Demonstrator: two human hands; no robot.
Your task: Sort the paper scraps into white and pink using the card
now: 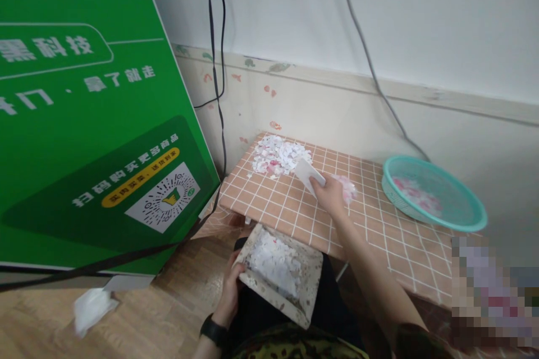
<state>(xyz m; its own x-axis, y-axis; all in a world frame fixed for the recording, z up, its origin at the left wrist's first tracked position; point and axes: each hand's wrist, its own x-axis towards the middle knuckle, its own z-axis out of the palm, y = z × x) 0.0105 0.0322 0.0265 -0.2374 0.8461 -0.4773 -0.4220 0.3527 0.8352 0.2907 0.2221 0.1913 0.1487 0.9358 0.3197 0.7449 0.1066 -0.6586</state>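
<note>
White-walled room, table against the wall.
Wall point(286, 5): pale; ledge point(353, 83) running across, faded coloured marks point(270, 91) below. Table point(273, 199): brown surface, white grid. Floor point(168, 317): wood-look boards. Green sign point(92, 123) at left, white lettering. Black cables point(215, 61) and grey cable point(365, 47) hang along the wall.

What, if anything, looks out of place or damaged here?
A crumpled white item, perhaps a bag, lies on the floor near the green panel, as if dropped. The tray in the left hand has dark blotches on its walls; stains or wear, can't tell which.
</note>
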